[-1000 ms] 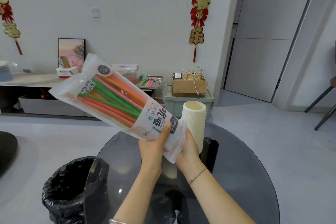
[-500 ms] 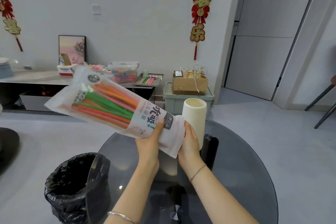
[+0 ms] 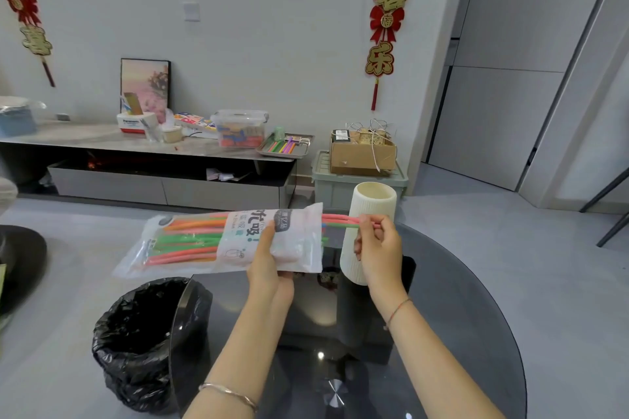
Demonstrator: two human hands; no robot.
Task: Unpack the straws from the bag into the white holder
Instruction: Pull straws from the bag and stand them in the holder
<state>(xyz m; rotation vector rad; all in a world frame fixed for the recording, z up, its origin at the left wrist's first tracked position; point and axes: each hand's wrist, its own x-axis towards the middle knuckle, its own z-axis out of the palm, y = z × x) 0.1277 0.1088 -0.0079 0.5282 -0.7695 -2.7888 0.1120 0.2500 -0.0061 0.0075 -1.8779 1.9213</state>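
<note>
A clear and white plastic bag (image 3: 211,241) of orange, green and pink straws lies nearly level in the air above the table. My left hand (image 3: 269,265) grips it near its open right end. A few pink and green straws (image 3: 335,220) stick out of that end, pinched in my right hand (image 3: 376,250). The white ribbed holder (image 3: 372,206) stands upright on the dark glass table (image 3: 442,333), right behind my right hand and partly covered by it.
A bin lined with a black bag (image 3: 136,340) stands on the floor left of the table's edge. Further back are a low cabinet (image 3: 153,160) with boxes and a tray, and a cardboard box (image 3: 362,153) on a green crate.
The bag has swung down from a steep left-up tilt to almost level. My right hand left the bag's end and now pinches straws drawn partly out of it.
</note>
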